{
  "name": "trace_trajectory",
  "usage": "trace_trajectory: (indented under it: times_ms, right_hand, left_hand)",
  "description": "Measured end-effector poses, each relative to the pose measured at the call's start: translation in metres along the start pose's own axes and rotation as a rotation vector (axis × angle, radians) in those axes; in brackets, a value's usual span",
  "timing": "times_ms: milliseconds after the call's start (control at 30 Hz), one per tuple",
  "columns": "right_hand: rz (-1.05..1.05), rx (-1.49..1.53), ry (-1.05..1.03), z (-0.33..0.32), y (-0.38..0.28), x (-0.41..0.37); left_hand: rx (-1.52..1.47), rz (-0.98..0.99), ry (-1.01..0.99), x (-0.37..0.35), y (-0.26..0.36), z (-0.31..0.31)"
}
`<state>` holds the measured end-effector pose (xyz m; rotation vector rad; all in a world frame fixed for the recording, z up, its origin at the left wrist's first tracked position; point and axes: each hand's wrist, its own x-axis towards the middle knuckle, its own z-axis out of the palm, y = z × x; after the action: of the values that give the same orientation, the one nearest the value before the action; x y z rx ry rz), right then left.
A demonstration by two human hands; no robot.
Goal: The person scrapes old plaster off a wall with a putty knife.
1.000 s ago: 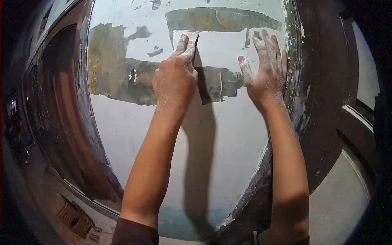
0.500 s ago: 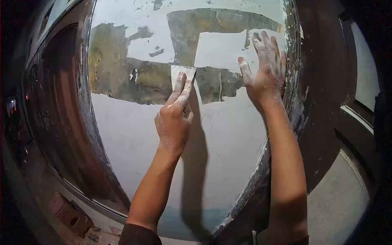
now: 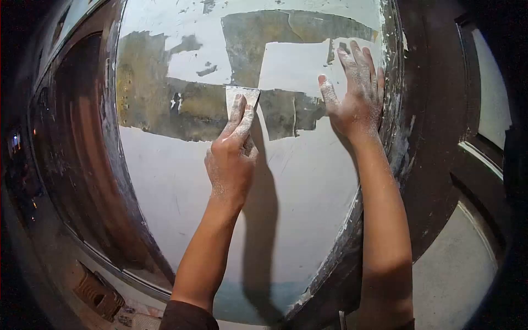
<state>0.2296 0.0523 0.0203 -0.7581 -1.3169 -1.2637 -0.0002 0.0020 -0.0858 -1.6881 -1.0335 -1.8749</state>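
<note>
My left hand [image 3: 230, 157] is closed on a putty knife, its index and middle fingers pressed along the pale blade [image 3: 242, 94]. The blade's wide edge lies against the wall [image 3: 220, 220], at the border between a bare grey-brown patch [image 3: 204, 110] and white coating. The handle is hidden in my palm. Flat on the upper right of the wall rests my right hand [image 3: 360, 104], fingers spread and holding nothing. White dust covers the fingers of both hands.
A scuffed dark frame [image 3: 395, 99] borders the wall on the right, beside a dark panelled door [image 3: 440, 126]. Another dark door [image 3: 82, 148] stands to the left. A brown plastic chair [image 3: 96, 291] is low at the left.
My left hand and the blade appear slightly farther left, along with a small shift of the whole view. My right hand stays flat at the same place on the wall.
</note>
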Motion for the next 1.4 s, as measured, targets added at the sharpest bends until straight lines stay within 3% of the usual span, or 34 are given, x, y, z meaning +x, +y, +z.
trace_trajectory:
  times_ms: [933,1133,1200,1400]
  right_hand:
    - [-0.024,0.001,0.002,-0.001,0.0,0.001]
    - [-0.006,-0.04,-0.008,0.001,-0.001,0.0]
    - [0.006,-0.028,-0.014,0.0,-0.002,-0.001]
    - [-0.001,-0.011,-0.005,0.0,0.0,0.0]
  left_hand:
    - [0.123,0.038,-0.008,0.025,0.003,-0.003]
    - [0.064,-0.062,-0.065,0.033,0.01,-0.004]
    - [0.059,0.038,0.004,0.038,0.004,0.001]
    - [0.102,0.029,-0.01,0.05,0.011,0.0]
